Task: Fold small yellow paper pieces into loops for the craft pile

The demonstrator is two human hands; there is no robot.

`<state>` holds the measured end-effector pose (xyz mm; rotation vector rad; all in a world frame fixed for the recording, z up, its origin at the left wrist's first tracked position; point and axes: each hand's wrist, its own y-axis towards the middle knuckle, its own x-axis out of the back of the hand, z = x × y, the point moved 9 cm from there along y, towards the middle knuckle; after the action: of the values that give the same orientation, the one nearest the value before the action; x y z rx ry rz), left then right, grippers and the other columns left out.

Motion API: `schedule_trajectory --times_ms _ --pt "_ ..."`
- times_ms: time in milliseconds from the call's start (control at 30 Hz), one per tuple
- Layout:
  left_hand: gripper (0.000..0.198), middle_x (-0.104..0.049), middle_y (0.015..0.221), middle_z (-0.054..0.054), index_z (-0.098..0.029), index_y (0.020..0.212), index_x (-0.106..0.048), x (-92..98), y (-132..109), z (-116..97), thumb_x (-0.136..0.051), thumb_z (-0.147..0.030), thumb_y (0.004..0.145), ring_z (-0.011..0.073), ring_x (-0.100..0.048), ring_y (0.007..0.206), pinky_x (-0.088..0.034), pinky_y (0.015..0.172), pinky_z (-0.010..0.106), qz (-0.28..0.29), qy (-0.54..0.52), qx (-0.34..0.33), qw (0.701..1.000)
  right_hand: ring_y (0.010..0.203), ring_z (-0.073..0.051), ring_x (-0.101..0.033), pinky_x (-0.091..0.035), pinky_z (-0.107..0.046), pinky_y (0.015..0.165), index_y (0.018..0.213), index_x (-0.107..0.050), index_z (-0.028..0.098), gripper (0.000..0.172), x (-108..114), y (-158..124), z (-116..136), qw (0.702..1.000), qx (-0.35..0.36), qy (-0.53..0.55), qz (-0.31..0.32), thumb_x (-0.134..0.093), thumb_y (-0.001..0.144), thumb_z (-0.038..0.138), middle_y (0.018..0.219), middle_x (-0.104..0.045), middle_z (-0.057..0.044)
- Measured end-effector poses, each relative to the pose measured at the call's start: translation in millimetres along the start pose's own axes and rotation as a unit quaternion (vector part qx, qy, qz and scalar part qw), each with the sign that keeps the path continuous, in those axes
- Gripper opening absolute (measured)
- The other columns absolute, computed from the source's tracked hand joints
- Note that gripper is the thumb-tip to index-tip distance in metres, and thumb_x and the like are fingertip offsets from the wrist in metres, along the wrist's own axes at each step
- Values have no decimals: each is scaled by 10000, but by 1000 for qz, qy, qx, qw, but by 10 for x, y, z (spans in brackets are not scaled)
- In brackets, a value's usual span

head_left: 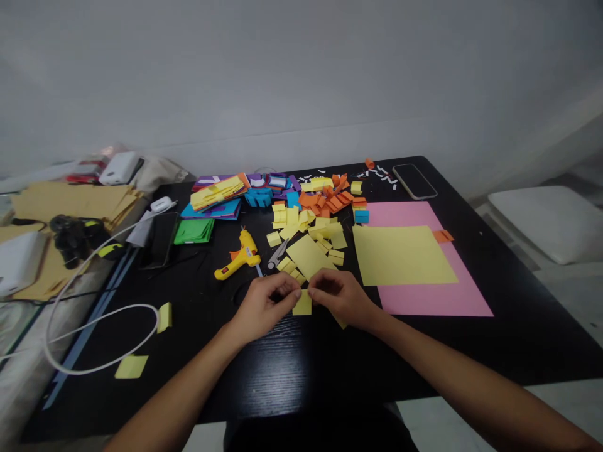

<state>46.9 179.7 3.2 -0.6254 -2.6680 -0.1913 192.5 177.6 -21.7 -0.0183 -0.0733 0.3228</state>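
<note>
Between my hands is a small yellow paper piece (302,305), pinched near its upper edge. My left hand (269,301) has thumb and forefinger closed at its left corner. From the other side, my right hand (340,299) grips the same piece with closed fingertips. Just beyond lie a larger yellow paper sheet (308,256) and several folded yellow pieces (321,242). Grey-handled scissors (277,255) rest to the left of that sheet, their far part hard to make out. A yellow glue gun (240,256) lies left of the scissors.
Pink paper (433,301) lies under a yellow sheet (405,256) on the right. Folded orange pieces (330,199) are heaped behind. A phone (414,182) rests at the back right. On the left are a white cable (101,371), green paper (194,231) and a dark phone (160,240).
</note>
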Motion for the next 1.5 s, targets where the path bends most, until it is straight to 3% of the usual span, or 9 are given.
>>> schedule_trajectory --times_ms 167,333,567,700,900,1100,1300,1500 --pt "200 -595 674 -13 -154 828 -690 179 20 19 -649 -320 933 107 -509 605 -416 580 210 -51 4 0 999 607 -136 -596 -496 -276 632 744 -633 191 156 167 52 17 998 1 57 -38 -717 818 300 656 -625 17" --pt "182 -614 682 -11 -167 841 -696 94 -1 -52 -632 -295 953 115 -556 630 -442 606 212 -29 48 -29 998 680 -151 -623 -513 -285 662 870 -687 181 190 27 17 23 999 11 41 -6 -740 853 363 758 -672 -15" --pt "189 -675 734 8 -168 859 -698 -39 -33 -95 -615 -295 971 121 -594 654 -446 600 208 -1 73 -40 997 664 -139 -585 -470 -258 631 834 -693 183 167 -72 -28 4 1000 17 -6 19 -721 858 346 732 -664 -3" --pt "179 -662 731 1 -164 872 -701 -12 -29 -81 -616 -286 972 118 -599 664 -452 621 208 7 72 -41 997 669 -138 -590 -468 -263 645 813 -691 177 134 -38 -16 17 1000 16 -13 17 -709 843 307 733 -668 -5" --pt "180 -620 694 -13 -164 849 -692 137 4 -35 -633 -290 962 109 -558 634 -434 603 205 -26 53 -29 998 646 -144 -599 -478 -278 638 777 -659 184 146 89 30 27 1000 18 6 -18 -705 843 306 692 -645 0" --pt "187 -625 673 -15 -166 834 -694 66 13 -64 -628 -293 955 109 -550 613 -427 585 205 -14 47 -26 998 698 -152 -618 -501 -279 669 877 -694 180 241 -2 4 25 1000 17 21 4 -757 864 413 768 -675 -15" --pt "191 -628 685 -8 -163 843 -708 12 -6 -78 -628 -299 949 115 -569 636 -434 596 206 0 50 -23 998 630 -126 -543 -440 -256 610 816 -680 184 199 -84 -29 33 999 17 -6 28 -714 879 370 693 -625 16" --pt "197 -610 648 -17 -161 824 -696 105 12 6 -649 -318 932 108 -537 594 -410 556 204 -20 16 6 1000 667 -146 -598 -473 -274 644 805 -683 183 151 4 16 28 1000 17 -1 9 -698 870 318 710 -661 -3"
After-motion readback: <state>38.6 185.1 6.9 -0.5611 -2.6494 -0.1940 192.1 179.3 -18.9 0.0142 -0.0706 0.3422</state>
